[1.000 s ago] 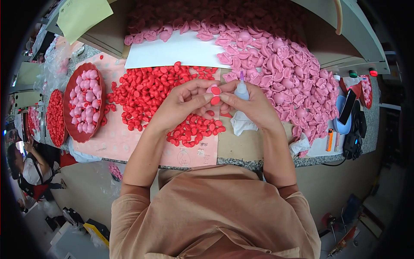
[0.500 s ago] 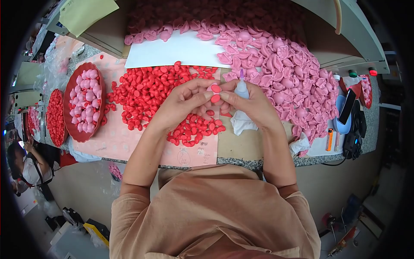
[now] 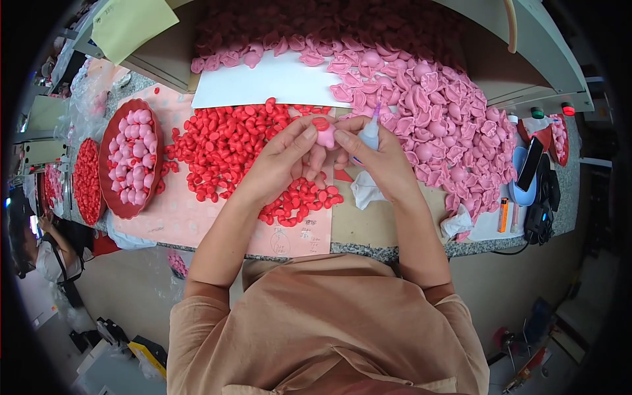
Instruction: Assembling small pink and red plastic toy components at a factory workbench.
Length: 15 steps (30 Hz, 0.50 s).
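Near the table's middle, my left hand [image 3: 284,158] pinches a small pink plastic piece [image 3: 326,137] with a red cap-like part [image 3: 320,123] on its upper side. The thumb and fingers of my right hand [image 3: 385,158] meet the piece from the other side. Tucked in that same right hand is a small squeeze bottle [image 3: 370,133] with a thin purple tip pointing up and away. Below and left of my hands spreads a heap of glossy red plastic parts [image 3: 224,141]. Matte pink shell-shaped parts [image 3: 438,131] pile up at the right and back.
A red scalloped tray [image 3: 104,164] with pink-and-red pieces stands at left, beside another tray of red parts [image 3: 85,178]. Crumpled white tissue [image 3: 367,191] lies below my right hand. Farther right are an orange marker [image 3: 503,214] and a phone [image 3: 529,163] on a blue holder.
The pink piece has been turned between my fingers: two red ovals faced up before, now its pink rounded side shows below the red. The bottle's tip has tilted to the right.
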Each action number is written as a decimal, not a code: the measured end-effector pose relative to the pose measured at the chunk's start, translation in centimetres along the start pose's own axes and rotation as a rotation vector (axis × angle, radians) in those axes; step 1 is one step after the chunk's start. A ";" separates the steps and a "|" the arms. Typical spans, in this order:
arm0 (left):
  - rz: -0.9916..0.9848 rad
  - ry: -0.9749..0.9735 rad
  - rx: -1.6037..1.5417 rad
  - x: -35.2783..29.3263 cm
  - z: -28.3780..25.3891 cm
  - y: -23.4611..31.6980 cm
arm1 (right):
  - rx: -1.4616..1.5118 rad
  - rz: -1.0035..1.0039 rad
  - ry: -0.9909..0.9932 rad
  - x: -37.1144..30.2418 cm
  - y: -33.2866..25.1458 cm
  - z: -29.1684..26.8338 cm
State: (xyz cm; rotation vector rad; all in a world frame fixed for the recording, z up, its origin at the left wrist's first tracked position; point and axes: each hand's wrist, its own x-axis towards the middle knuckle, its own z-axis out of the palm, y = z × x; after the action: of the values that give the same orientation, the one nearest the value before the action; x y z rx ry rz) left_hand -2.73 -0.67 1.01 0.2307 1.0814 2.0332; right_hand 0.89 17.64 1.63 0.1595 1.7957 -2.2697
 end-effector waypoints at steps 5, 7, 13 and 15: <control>0.004 0.081 0.033 -0.1 0.4 0.1 | 0.005 0.022 0.001 -0.2 -0.2 0.0; 0.012 0.081 0.076 -0.1 0.2 0.0 | -0.001 0.032 0.003 -0.3 -0.3 -0.1; 0.018 0.092 0.184 0.0 0.7 0.1 | 0.012 0.045 0.006 -0.2 -0.1 -0.4; -0.001 0.096 0.174 0.2 0.6 0.1 | 0.016 0.044 0.009 -0.1 -0.1 -0.4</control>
State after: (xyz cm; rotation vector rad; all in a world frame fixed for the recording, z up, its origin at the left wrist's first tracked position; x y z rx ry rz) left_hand -2.57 -0.20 1.41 0.2236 1.3200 1.9669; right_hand 0.93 18.10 1.68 0.2104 1.7614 -2.2567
